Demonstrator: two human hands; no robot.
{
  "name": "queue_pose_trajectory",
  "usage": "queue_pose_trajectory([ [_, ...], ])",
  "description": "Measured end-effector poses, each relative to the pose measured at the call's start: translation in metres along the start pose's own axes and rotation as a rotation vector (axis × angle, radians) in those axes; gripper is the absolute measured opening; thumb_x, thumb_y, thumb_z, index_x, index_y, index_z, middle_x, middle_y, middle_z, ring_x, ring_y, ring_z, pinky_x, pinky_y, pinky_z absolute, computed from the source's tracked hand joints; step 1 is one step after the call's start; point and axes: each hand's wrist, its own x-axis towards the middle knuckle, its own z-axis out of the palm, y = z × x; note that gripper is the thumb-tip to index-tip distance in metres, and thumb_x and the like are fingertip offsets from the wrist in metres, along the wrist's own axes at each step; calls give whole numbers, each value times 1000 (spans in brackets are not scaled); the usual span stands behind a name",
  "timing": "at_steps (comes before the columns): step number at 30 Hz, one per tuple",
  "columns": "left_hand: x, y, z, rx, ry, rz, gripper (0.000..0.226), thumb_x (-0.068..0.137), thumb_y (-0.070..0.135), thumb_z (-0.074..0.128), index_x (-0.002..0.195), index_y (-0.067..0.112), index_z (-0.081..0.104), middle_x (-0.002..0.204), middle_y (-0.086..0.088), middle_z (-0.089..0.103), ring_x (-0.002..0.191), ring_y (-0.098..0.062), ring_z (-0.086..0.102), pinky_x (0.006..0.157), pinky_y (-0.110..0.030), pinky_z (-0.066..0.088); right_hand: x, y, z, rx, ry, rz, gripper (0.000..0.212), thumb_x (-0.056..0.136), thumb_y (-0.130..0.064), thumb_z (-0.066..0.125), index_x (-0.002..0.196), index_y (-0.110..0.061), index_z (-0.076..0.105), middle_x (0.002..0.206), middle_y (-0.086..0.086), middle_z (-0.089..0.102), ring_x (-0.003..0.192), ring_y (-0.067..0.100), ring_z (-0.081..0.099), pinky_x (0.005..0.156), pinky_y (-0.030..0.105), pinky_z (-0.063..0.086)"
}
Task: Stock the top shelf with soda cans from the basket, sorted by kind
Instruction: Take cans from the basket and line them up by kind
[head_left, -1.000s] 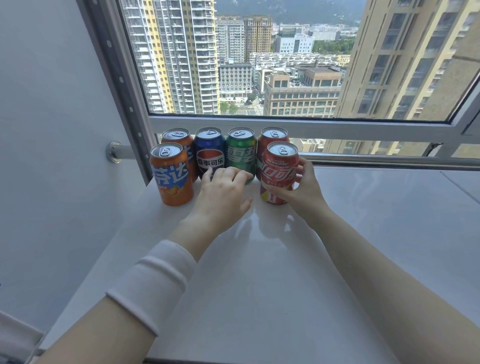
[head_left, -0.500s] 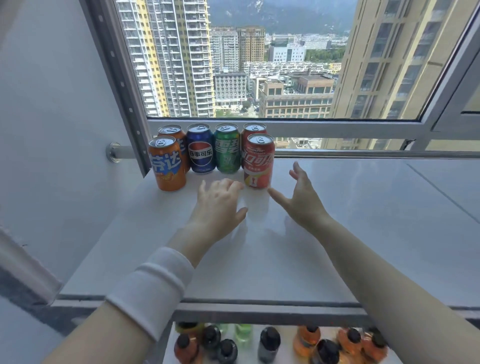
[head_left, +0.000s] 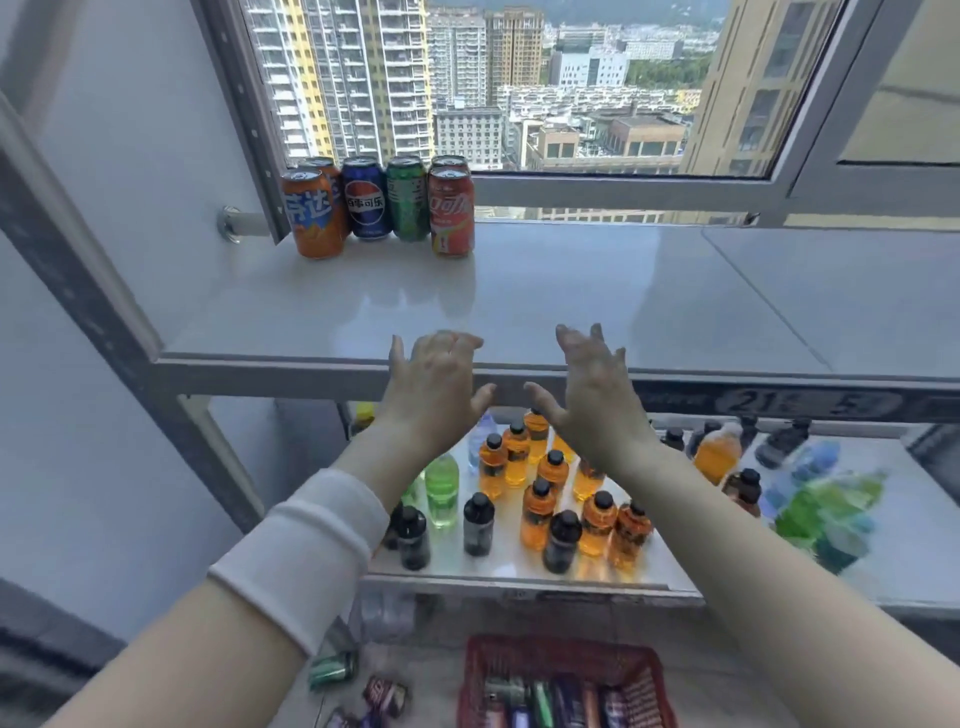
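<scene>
A: Where are the cans (head_left: 379, 202)?
B: Upper left, on the shelf (head_left: 571, 291), packed touching. I fear sliding another in could topple them. They stand upright, tops up, labels toward me.
A: Hands?
B: Left hand (head_left: 434, 384) and right hand (head_left: 592, 395), centre, fingers spread, holding nothing. Basket (head_left: 561, 654) sits bottom centre.

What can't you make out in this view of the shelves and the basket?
Head view:
- Rear orange can: hidden behind the front orange can, only its top shows.
- Rear red can: same, behind the front red can.
- Red basket: cut by the bottom edge, so its can count is unknown.
- Green and blue bottles at lower right: blurred.
</scene>
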Motion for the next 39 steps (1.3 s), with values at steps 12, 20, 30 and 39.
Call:
queue_pose_trajectory([
  [12,-88,19,-36,7,94,77,52,92,38,48,137,15,35,136,-1,46,131,-18,36,115,-44,16,-97,-22,-32,-60,84,-35,70,93,-43,44,147,-7,18,155,9,19,145,26,0,115,39,-3],
  [20,-144,12,-16,-63,73,125,51,91,36,51,134,12,41,136,-8,48,129,-24,40,111,-38,22,-156,-43,-19,-116,75,-29,67,92,-39,49,145,-5,24,152,14,26,144,29,12,118,46,6],
  [30,-207,32,55,-101,-150,112,53,91,36,51,136,12,38,136,-8,47,128,-25,40,111,-40,24,-248,3,31,-141,-54,92,65,92,-37,50,144,-5,28,152,13,27,144,29,13,117,44,6],
  [39,-216,84,125,-116,-265,63,49,92,36,49,134,14,40,136,-4,46,130,-22,37,112,-37,18,-275,78,60,-33,-171,177,64,94,-37,47,146,-8,23,152,9,27,144,25,11,117,36,1],
])
